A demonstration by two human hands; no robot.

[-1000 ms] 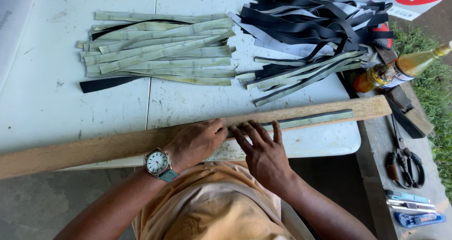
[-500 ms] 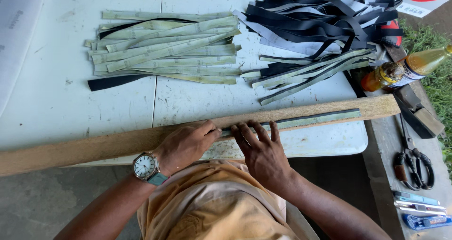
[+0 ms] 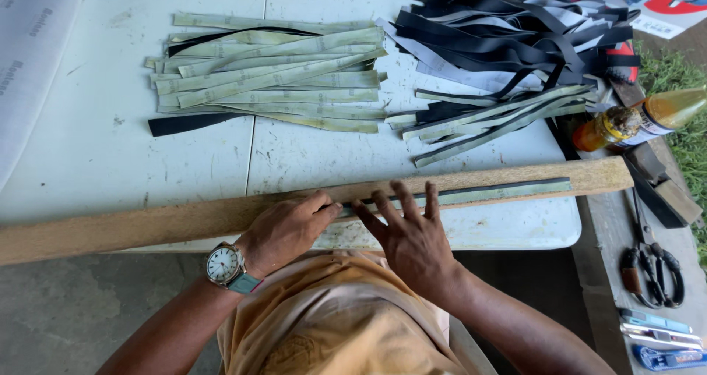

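Note:
A long wooden plank (image 3: pixel 147 224) lies across the near edge of a white table (image 3: pixel 88 147). A pale green strip (image 3: pixel 501 193) with a dark edge lies along the plank's right half. My left hand (image 3: pixel 287 228), with a wristwatch, presses its fingertips on the strip's left end. My right hand (image 3: pixel 409 235) rests flat beside it, fingers spread over the strip. Neither hand grips anything.
A pile of pale green strips (image 3: pixel 272 77) lies on the table, and a heap of black and grey strips (image 3: pixel 508 44) to its right. An amber bottle (image 3: pixel 641 121) lies at the right. Scissors (image 3: pixel 652 272) and small blue tools (image 3: pixel 659 331) sit on a bench.
Both hands stay on the strip; the right hand's fingers have spread a little. The camera has shifted slightly.

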